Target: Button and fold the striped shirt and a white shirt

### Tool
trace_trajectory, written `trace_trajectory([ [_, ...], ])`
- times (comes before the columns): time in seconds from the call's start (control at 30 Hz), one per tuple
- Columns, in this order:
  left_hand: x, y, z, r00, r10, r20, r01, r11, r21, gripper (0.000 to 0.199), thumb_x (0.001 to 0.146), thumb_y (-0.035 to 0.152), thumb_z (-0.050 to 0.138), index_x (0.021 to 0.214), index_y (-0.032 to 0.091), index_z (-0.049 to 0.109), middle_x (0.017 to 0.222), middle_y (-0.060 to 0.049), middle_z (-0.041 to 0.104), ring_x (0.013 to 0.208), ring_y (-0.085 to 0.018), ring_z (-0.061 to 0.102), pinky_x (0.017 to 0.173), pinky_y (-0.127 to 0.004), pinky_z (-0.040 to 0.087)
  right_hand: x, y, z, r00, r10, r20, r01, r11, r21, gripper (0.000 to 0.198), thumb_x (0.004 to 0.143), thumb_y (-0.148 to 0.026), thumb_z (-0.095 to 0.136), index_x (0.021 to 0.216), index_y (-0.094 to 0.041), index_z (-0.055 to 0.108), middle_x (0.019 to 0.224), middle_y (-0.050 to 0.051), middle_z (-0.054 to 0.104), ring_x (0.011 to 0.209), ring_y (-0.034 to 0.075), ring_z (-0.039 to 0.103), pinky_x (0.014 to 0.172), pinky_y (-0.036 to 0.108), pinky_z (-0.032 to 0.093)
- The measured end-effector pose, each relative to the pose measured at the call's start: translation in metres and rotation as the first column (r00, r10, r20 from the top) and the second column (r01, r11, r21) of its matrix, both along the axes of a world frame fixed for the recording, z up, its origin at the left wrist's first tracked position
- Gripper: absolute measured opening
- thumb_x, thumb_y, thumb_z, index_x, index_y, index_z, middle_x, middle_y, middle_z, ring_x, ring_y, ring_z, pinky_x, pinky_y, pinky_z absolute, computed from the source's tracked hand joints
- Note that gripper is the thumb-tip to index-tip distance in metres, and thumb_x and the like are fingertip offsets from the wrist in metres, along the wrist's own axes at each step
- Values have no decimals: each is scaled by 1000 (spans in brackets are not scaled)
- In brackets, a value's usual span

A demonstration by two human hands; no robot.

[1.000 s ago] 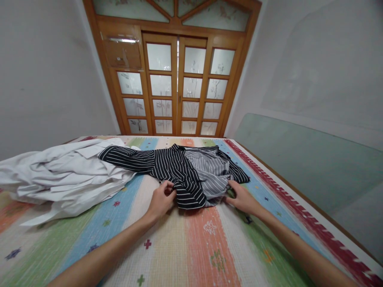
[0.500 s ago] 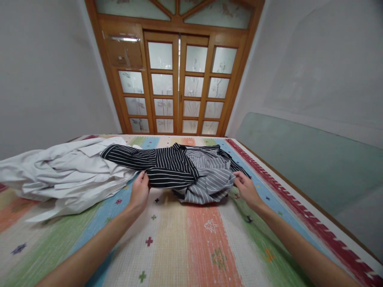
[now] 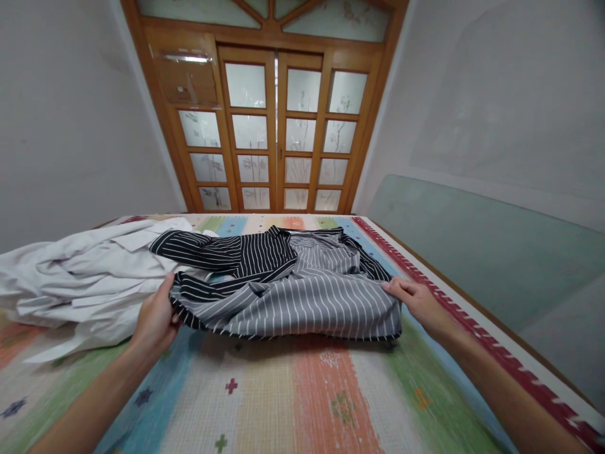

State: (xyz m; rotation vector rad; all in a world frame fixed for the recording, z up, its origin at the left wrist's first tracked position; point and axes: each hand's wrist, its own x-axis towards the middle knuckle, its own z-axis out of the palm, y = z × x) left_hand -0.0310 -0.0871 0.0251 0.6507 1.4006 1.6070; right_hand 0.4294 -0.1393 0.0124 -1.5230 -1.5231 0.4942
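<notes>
A black shirt with white pinstripes (image 3: 302, 302) lies across the patterned cloth, its grey inner side showing over much of the body. My left hand (image 3: 158, 315) is closed on the shirt's near left corner, by the black hem. At the near right side, my right hand (image 3: 413, 299) pinches the fabric edge. Between both hands the hem spans wide, slightly raised. One black sleeve reaches left over a crumpled white garment (image 3: 80, 271), which looks like a shirt. The other sleeve lies folded at the right.
The striped, colourful cloth (image 3: 265, 403) covers the flat surface. A pale green board (image 3: 472, 246) stands along the right wall. Wooden doors with glass panes (image 3: 278, 139) are at the far end, with grey-white walls on either side.
My left hand has moved left and toward me, and my right hand slightly right. The shirt's lower part has been spread wider, so more of its grey inside shows.
</notes>
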Motion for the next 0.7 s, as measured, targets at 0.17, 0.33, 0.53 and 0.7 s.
trace_trajectory([
  [0.17,-14,-18,-14,832,-472,-291,422,880,-220,37,69,52,68,65,20,52,42,9,39,34,-8,30,33,-19,28,21,-8,-32,967,112,228,-67,979,-194,56,78,-74,49,78,-21,64,90,8,68,92,27,61,89,41,47],
  [0.33,-30,-22,-30,392,-565,-726,553,775,-305,36,60,47,71,56,21,46,57,4,51,57,-14,48,52,-24,40,26,-10,-60,951,134,277,-61,965,-256,67,73,-72,56,113,-19,62,121,15,65,114,36,58,103,50,41],
  [0.53,-38,-21,-35,441,-486,-754,571,800,-181,17,57,30,63,65,22,51,79,-2,65,80,-21,60,71,-29,49,-1,-8,-47,957,282,-65,-290,928,-233,52,73,-61,67,102,-18,65,107,11,69,98,28,64,92,42,49],
  [0.7,-37,-19,-19,797,-317,-515,355,934,-25,30,44,24,72,73,22,64,72,-2,67,72,-21,62,64,-26,51,-14,-10,-33,928,87,-361,-182,954,-239,43,65,-57,76,82,-18,65,81,4,69,76,20,64,70,33,52],
])
